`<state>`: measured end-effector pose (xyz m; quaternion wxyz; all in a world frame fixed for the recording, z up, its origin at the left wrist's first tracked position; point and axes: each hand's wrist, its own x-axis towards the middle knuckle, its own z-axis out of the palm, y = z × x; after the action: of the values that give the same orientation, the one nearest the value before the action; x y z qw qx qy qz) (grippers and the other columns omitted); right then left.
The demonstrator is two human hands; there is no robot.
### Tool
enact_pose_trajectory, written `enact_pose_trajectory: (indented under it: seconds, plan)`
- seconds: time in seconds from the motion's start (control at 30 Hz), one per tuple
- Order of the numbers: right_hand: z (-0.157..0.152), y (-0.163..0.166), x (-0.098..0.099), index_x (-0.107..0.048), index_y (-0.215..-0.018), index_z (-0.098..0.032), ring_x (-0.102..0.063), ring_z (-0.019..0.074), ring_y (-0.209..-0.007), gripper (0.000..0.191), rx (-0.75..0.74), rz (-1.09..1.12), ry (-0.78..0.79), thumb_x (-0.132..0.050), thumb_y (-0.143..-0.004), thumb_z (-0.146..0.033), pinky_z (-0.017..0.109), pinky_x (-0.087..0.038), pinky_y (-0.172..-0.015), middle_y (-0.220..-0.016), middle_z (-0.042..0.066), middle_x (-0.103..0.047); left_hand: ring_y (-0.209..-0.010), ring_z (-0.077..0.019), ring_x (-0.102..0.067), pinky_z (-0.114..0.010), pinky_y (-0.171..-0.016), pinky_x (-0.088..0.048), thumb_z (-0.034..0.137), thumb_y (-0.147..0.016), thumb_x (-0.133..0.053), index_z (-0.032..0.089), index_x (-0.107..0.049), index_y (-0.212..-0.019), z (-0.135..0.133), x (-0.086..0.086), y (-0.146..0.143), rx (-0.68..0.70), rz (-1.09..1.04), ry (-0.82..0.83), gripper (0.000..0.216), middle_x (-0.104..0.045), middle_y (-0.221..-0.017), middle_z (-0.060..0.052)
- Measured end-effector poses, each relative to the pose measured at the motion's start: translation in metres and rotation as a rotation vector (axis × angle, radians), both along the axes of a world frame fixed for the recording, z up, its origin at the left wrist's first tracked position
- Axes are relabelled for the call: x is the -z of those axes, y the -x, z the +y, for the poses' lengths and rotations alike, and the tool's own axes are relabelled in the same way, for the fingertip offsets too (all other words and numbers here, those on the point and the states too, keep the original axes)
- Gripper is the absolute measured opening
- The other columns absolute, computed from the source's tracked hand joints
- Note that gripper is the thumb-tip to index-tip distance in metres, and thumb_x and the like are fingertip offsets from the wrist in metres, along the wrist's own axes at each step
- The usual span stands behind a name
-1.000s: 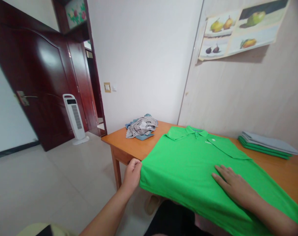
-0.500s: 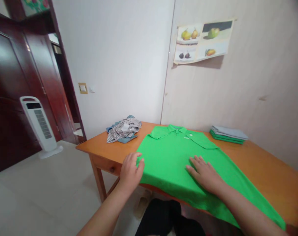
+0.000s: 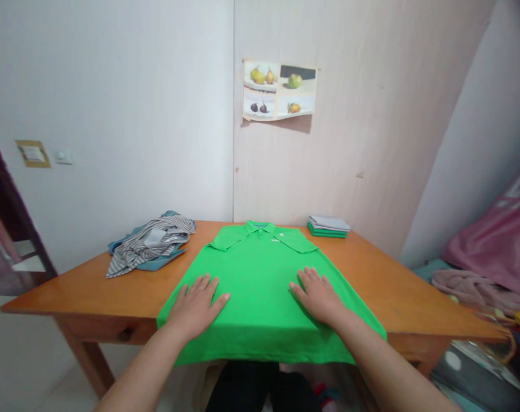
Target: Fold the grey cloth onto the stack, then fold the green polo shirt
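A bright green polo shirt (image 3: 255, 280) lies spread out on the wooden table (image 3: 366, 286), collar toward the wall and hem hanging over the front edge. Both short sleeves are laid inward toward the chest. My left hand (image 3: 195, 306) rests flat on the shirt's lower left part, fingers spread. On its lower right part lies my right hand (image 3: 317, 294), palm down with the fingers apart. Neither hand grips the cloth.
A rumpled heap of striped and blue clothes (image 3: 154, 243) sits at the table's back left. Folded green and grey clothes (image 3: 328, 226) are stacked at the back right. A drawer knob (image 3: 125, 335) is on the front. Pink fabric (image 3: 491, 246) hangs at far right.
The view has swung to the right, bringing the table's right end into sight. My left hand, earlier at the shirt's left edge, now lies flat on it. The right hand stays on the shirt.
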<state>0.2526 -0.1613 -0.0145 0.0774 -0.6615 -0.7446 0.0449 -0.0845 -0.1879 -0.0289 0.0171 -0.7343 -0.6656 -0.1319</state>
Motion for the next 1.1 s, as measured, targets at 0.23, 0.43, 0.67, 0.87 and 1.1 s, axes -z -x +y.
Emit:
enact_pose_trajectory:
  seconds: [0.23,0.43,0.67,0.87,1.1]
  plan:
    - [0.006,-0.033,0.019,-0.03,-0.155,-0.014,-0.012,0.0297,-0.15,0.082,0.089,-0.045,0.037,-0.022,-0.094,-0.068,0.05,-0.01,-0.121,-0.162,0.011,-0.023,-0.148,-0.0325,-0.023,-0.059,-0.116,-0.017,0.068,-0.092,-0.034,0.023,-0.044,-0.148,0.0,-0.001,-0.001,-0.016,0.02,0.027,0.073,-0.033,-0.158,-0.011]
    - [0.006,-0.033,0.021,-0.03,-0.155,-0.014,-0.014,0.0298,-0.15,0.083,0.083,-0.045,0.02,-0.02,-0.094,-0.069,0.051,-0.012,-0.12,-0.162,0.011,-0.023,-0.149,-0.0321,-0.021,-0.061,-0.116,-0.016,0.07,-0.092,-0.03,0.022,-0.041,-0.15,-0.003,-0.006,-0.003,-0.027,0.014,0.053,0.075,-0.028,-0.159,-0.011]
    - [0.008,-0.033,0.024,-0.032,-0.154,-0.014,-0.016,0.0291,-0.15,0.082,0.09,-0.05,0.007,-0.022,-0.093,-0.069,0.05,-0.013,-0.12,-0.162,0.01,-0.025,-0.149,-0.0332,-0.021,-0.064,-0.115,-0.016,0.07,-0.091,-0.03,0.024,-0.043,-0.149,-0.003,-0.006,-0.003,-0.026,-0.009,0.047,0.075,-0.03,-0.159,-0.011]
    - [0.012,-0.035,0.029,-0.033,-0.154,-0.015,-0.017,0.03,-0.15,0.083,0.088,-0.059,-0.007,-0.022,-0.093,-0.069,0.051,-0.013,-0.12,-0.162,0.01,-0.025,-0.149,-0.0323,-0.02,-0.063,-0.116,-0.015,0.071,-0.092,-0.027,0.026,-0.042,-0.15,-0.003,-0.003,-0.002,-0.025,-0.016,0.041,0.075,-0.03,-0.159,-0.009]
    - [0.014,-0.037,0.033,-0.034,-0.154,-0.015,-0.019,0.0303,-0.149,0.085,0.088,-0.06,-0.018,-0.021,-0.092,-0.072,0.05,-0.014,-0.12,-0.161,0.01,-0.026,-0.149,-0.032,-0.019,-0.062,-0.117,-0.014,0.072,-0.092,-0.025,0.023,-0.041,-0.15,-0.004,-0.005,-0.003,-0.023,-0.01,0.052,0.078,-0.028,-0.16,-0.01]
